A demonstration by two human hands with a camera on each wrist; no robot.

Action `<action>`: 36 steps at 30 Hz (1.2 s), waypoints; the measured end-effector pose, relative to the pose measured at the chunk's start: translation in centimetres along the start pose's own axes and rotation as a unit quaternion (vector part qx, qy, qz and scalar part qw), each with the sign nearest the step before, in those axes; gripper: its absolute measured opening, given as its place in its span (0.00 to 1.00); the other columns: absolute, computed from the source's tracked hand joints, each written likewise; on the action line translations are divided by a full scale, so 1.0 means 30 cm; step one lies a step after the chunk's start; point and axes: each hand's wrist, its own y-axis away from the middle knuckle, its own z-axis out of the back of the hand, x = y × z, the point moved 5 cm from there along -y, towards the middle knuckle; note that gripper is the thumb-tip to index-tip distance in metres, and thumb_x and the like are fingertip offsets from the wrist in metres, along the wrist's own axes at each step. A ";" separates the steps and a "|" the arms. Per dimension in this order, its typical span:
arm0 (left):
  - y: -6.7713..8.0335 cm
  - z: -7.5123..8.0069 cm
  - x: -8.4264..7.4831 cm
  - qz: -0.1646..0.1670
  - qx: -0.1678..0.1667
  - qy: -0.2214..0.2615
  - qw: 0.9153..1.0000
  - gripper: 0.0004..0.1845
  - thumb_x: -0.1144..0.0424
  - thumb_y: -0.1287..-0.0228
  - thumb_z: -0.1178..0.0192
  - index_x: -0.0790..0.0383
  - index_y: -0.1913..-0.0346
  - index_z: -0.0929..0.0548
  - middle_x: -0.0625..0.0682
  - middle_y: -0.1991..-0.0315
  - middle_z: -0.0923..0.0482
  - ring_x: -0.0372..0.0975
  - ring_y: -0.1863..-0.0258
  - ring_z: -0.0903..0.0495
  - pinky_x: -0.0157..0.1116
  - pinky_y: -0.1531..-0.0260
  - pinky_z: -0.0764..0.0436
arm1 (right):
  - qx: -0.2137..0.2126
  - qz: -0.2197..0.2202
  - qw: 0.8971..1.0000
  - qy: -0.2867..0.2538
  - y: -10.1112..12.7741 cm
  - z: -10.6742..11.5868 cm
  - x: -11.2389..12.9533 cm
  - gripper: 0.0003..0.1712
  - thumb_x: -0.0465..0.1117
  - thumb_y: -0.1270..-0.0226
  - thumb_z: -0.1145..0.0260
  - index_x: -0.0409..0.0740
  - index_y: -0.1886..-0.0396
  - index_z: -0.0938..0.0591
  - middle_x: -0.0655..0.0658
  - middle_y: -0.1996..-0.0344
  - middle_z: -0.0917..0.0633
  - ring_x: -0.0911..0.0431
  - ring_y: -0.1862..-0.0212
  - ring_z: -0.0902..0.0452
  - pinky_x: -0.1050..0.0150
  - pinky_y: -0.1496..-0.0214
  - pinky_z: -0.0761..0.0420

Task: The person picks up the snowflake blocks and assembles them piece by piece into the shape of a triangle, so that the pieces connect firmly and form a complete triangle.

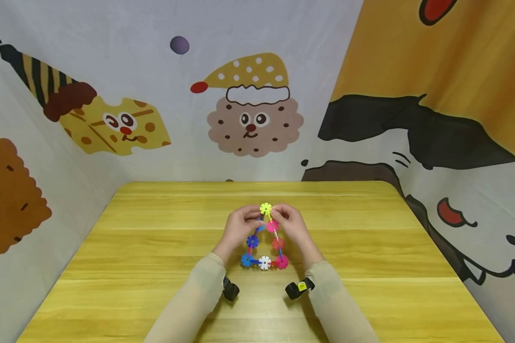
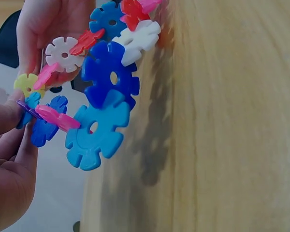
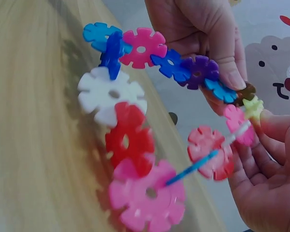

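A loop of slotted plastic snowflake discs, roughly a triangle, is held above the table by both hands. Its yellow disc [image 1: 265, 205] is at the top, where the two sides meet. My left hand [image 1: 238, 227] pinches the left side near the top, by a light blue disc [image 3: 219, 91] and a brown disc [image 3: 246, 93]. My right hand [image 1: 293, 225] pinches the yellow disc between thumb and fingers. Along the bottom run a blue corner disc [image 1: 245, 257], a white disc [image 1: 264, 258] and a pink corner disc [image 1: 284, 259]. Fingers partly hide the top joint.
The wooden table [image 1: 146, 267] spreads out around the hands. A printed cloth [image 1: 154, 43] with cartoon figures hangs behind it and along its sides. Each wrist wears a black camera [image 1: 230, 289] on a strap.
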 end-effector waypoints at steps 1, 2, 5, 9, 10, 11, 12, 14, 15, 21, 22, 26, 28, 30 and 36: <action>-0.001 0.003 0.006 0.005 -0.002 0.002 1.000 0.19 0.76 0.40 0.33 0.69 0.45 0.18 0.61 0.52 0.16 0.50 0.52 0.16 0.35 0.56 0.16 | 0.005 0.000 1.000 0.001 0.002 0.003 -0.006 0.09 0.34 0.30 0.35 0.31 0.57 0.17 0.45 0.66 0.16 0.59 0.64 0.24 0.67 0.60 0.23; -0.003 0.006 0.011 0.010 -0.004 0.003 1.000 0.19 0.76 0.40 0.33 0.69 0.45 0.18 0.60 0.52 0.16 0.49 0.52 0.16 0.36 0.56 0.16 | 0.009 -0.002 1.000 0.002 0.005 0.006 -0.013 0.09 0.34 0.30 0.35 0.30 0.57 0.17 0.44 0.65 0.16 0.59 0.64 0.24 0.67 0.59 0.22; -0.007 0.015 0.028 0.019 -0.013 0.001 1.000 0.19 0.75 0.40 0.32 0.70 0.45 0.18 0.60 0.51 0.16 0.49 0.51 0.17 0.36 0.55 0.17 | 0.026 -0.011 1.000 0.008 0.016 0.014 -0.032 0.11 0.35 0.30 0.34 0.30 0.56 0.17 0.42 0.63 0.15 0.57 0.63 0.22 0.63 0.56 0.19; -0.014 0.026 0.048 0.029 -0.026 0.003 0.999 0.20 0.74 0.40 0.32 0.71 0.45 0.19 0.61 0.51 0.16 0.50 0.49 0.17 0.38 0.53 0.17 | 0.057 -0.031 0.998 0.016 0.034 0.026 -0.057 0.11 0.35 0.30 0.34 0.31 0.54 0.17 0.42 0.63 0.15 0.55 0.63 0.20 0.58 0.56 0.17; -0.015 0.028 0.053 0.032 -0.028 0.005 0.999 0.20 0.75 0.40 0.32 0.71 0.45 0.19 0.62 0.51 0.16 0.50 0.49 0.17 0.38 0.53 0.17 | 0.067 -0.035 0.997 0.019 0.038 0.029 -0.063 0.12 0.36 0.30 0.34 0.31 0.54 0.17 0.43 0.63 0.15 0.55 0.63 0.21 0.58 0.57 0.17; -0.016 0.030 0.056 0.033 -0.030 0.006 0.999 0.20 0.75 0.41 0.32 0.72 0.45 0.19 0.62 0.51 0.16 0.51 0.49 0.18 0.38 0.53 0.17 | 0.076 -0.039 0.996 0.020 0.043 0.032 -0.068 0.12 0.35 0.30 0.35 0.30 0.54 0.18 0.43 0.64 0.16 0.54 0.64 0.21 0.58 0.58 0.17; -0.019 0.032 0.062 0.037 -0.032 0.008 0.999 0.20 0.75 0.41 0.31 0.72 0.45 0.19 0.62 0.51 0.16 0.51 0.49 0.18 0.38 0.53 0.17 | 0.087 -0.044 0.995 0.019 0.047 0.034 -0.074 0.12 0.35 0.30 0.35 0.30 0.53 0.18 0.43 0.65 0.16 0.54 0.65 0.21 0.58 0.59 0.16; -0.023 0.034 0.070 0.042 -0.035 0.007 0.999 0.20 0.74 0.40 0.32 0.72 0.44 0.19 0.62 0.51 0.16 0.51 0.49 0.18 0.38 0.53 0.17 | 0.111 -0.054 0.992 0.022 0.055 0.037 -0.083 0.13 0.36 0.29 0.35 0.30 0.53 0.18 0.44 0.67 0.17 0.54 0.67 0.22 0.60 0.62 0.17; -0.024 0.034 0.073 0.044 -0.036 0.006 0.998 0.20 0.74 0.40 0.32 0.73 0.44 0.20 0.63 0.51 0.16 0.51 0.49 0.18 0.39 0.53 0.17 | 0.123 -0.058 0.990 0.023 0.059 0.037 -0.087 0.13 0.36 0.29 0.35 0.30 0.53 0.18 0.44 0.68 0.17 0.55 0.68 0.22 0.60 0.63 0.17; -0.038 0.037 0.094 0.060 -0.047 -0.002 0.997 0.20 0.72 0.39 0.32 0.71 0.44 0.20 0.61 0.51 0.16 0.50 0.49 0.18 0.39 0.52 0.18 | 0.184 -0.067 0.981 0.010 0.074 0.032 -0.112 0.12 0.33 0.30 0.36 0.26 0.54 0.20 0.46 0.71 0.19 0.55 0.70 0.23 0.65 0.66 0.19; -0.040 0.038 0.097 0.063 -0.048 -0.002 0.997 0.20 0.72 0.39 0.32 0.71 0.44 0.19 0.60 0.51 0.16 0.49 0.49 0.18 0.39 0.51 0.18 | 0.188 -0.067 0.980 0.003 0.076 0.031 -0.115 0.11 0.32 0.30 0.36 0.25 0.55 0.20 0.45 0.71 0.18 0.55 0.69 0.23 0.65 0.66 0.19; -0.045 0.040 0.106 0.065 -0.047 -0.004 0.997 0.19 0.71 0.38 0.32 0.71 0.44 0.19 0.61 0.50 0.16 0.50 0.48 0.18 0.40 0.50 0.18 | 0.189 -0.066 0.980 -0.011 0.080 0.030 -0.123 0.09 0.28 0.31 0.37 0.23 0.57 0.22 0.44 0.70 0.17 0.56 0.70 0.22 0.65 0.65 0.17; -0.046 0.043 0.113 0.069 -0.044 -0.005 0.997 0.19 0.70 0.39 0.31 0.71 0.44 0.19 0.61 0.50 0.16 0.50 0.48 0.18 0.41 0.49 0.19 | 0.179 -0.069 0.981 -0.011 0.081 0.029 -0.128 0.09 0.28 0.31 0.37 0.23 0.57 0.21 0.44 0.70 0.17 0.57 0.70 0.22 0.65 0.65 0.17; -0.045 0.047 0.121 0.072 -0.041 -0.003 0.997 0.19 0.70 0.39 0.31 0.72 0.45 0.19 0.61 0.50 0.16 0.51 0.48 0.18 0.41 0.49 0.19 | 0.168 -0.074 0.983 -0.010 0.082 0.029 -0.132 0.09 0.28 0.32 0.37 0.23 0.58 0.21 0.44 0.71 0.17 0.57 0.70 0.22 0.64 0.65 0.16; -0.049 0.053 0.148 0.071 -0.028 0.020 0.997 0.18 0.75 0.37 0.35 0.74 0.44 0.19 0.64 0.50 0.17 0.52 0.47 0.18 0.39 0.50 0.18 | 0.133 -0.096 0.987 -0.006 0.082 0.031 -0.147 0.07 0.28 0.32 0.36 0.24 0.60 0.19 0.45 0.73 0.17 0.58 0.71 0.21 0.63 0.65 0.15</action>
